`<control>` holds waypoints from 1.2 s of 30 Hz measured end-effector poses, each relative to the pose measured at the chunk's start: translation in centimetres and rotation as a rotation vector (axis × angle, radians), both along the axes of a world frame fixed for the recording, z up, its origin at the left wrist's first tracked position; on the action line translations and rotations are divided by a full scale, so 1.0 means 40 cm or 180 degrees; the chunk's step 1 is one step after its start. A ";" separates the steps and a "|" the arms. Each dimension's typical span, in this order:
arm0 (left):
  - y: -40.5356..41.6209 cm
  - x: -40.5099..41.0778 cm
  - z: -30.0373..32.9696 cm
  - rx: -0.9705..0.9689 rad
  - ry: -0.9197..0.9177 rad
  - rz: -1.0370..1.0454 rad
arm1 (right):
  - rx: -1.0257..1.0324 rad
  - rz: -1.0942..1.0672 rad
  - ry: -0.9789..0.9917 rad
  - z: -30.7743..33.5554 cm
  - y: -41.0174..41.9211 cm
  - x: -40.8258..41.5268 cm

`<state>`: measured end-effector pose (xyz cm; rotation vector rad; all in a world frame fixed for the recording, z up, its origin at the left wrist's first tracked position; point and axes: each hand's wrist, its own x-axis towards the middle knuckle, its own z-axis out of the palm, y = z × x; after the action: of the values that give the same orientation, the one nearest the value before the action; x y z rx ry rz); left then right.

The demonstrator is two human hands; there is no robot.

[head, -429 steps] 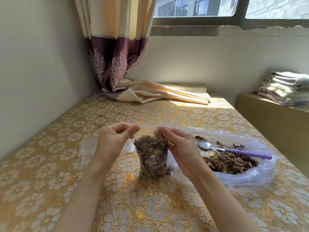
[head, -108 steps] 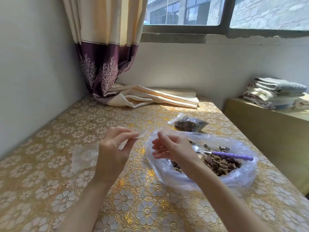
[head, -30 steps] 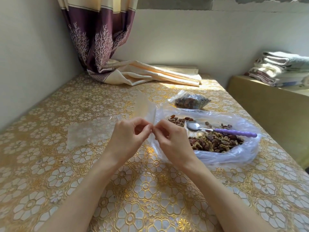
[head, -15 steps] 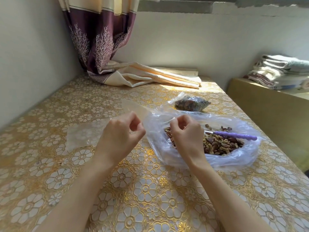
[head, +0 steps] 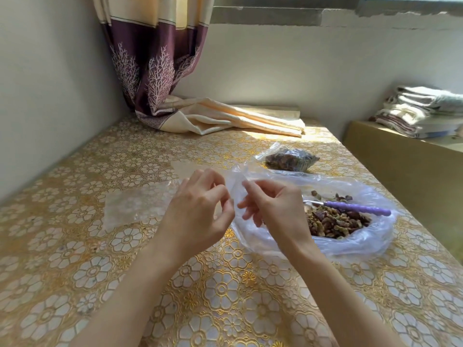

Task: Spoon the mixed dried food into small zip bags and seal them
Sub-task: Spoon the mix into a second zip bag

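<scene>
— What did we have under us, and what was the room like?

— We had a worktop [head: 225,284] covered in a gold cloth with white flower patterns, pushed into a corner of pale walls. A purple and cream curtain [head: 155,71] hung at the back and trailed onto the surface. To the right stood a low cabinet [head: 400,156] with folded towels [head: 426,108] stacked on it.

— And the food?

— The dried mix [head: 335,221] lay in a big clear plastic bag [head: 363,244] spread open on the right, brown and yellowish pieces, with a purple-handled spoon [head: 355,210] resting across it. One filled bag [head: 290,159] lay on its side behind that. Flat empty bags [head: 135,206] sat to the left.

— What were our hands doing?

— They were raised over the middle, close together. Our left hand [head: 200,211] and right hand [head: 275,209] each had a fingertip grip, fingers curled, pinching a small clear bag [head: 235,189] between them. The thin film was hard to make out against the big bag behind it.
</scene>
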<state>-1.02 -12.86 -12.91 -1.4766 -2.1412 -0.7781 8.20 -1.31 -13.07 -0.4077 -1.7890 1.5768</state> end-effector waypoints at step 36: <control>-0.023 -0.047 -0.008 -0.0362 -0.1435 -0.0733 | 0.1113 0.1211 -0.0032 -0.021 0.040 0.005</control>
<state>-2.89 -13.78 -13.24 -1.7637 -2.3922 -1.1843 8.40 0.30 -13.93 0.0972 -2.1927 1.4578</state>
